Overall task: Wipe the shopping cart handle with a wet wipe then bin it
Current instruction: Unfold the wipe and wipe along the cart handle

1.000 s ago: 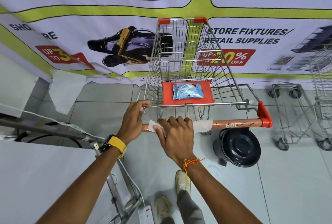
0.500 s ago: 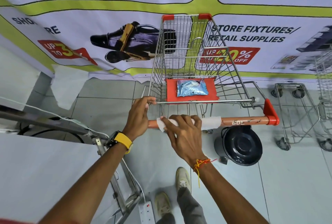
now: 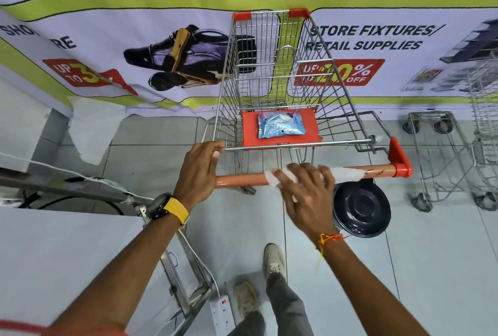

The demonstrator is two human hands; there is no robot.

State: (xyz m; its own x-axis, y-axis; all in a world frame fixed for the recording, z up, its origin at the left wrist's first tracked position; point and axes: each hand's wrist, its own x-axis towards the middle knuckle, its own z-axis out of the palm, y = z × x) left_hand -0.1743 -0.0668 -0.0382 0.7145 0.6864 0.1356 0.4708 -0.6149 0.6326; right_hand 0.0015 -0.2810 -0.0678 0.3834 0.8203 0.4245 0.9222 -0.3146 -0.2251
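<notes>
A wire shopping cart (image 3: 283,79) stands in front of me with its orange handle bar (image 3: 242,180) running left to right. My left hand (image 3: 198,171) grips the left end of the handle. My right hand (image 3: 307,195) presses a white wet wipe (image 3: 347,174) around the bar near its middle; the wipe sticks out on both sides of the fingers. A blue wet wipe packet (image 3: 280,124) lies on the cart's red child seat flap. A round black bin (image 3: 361,207) with its lid on sits on the floor under the handle's right end.
A second wire cart (image 3: 444,157) stands at the right. A white table with metal legs (image 3: 67,254) and cables is at my left, with a power strip (image 3: 222,311) on the floor. A printed banner covers the wall behind. My feet stand on the tiled floor.
My right hand has slid the wipe rightward along the handle, leaving more bare orange bar beside my left hand. The left hand stays in place.
</notes>
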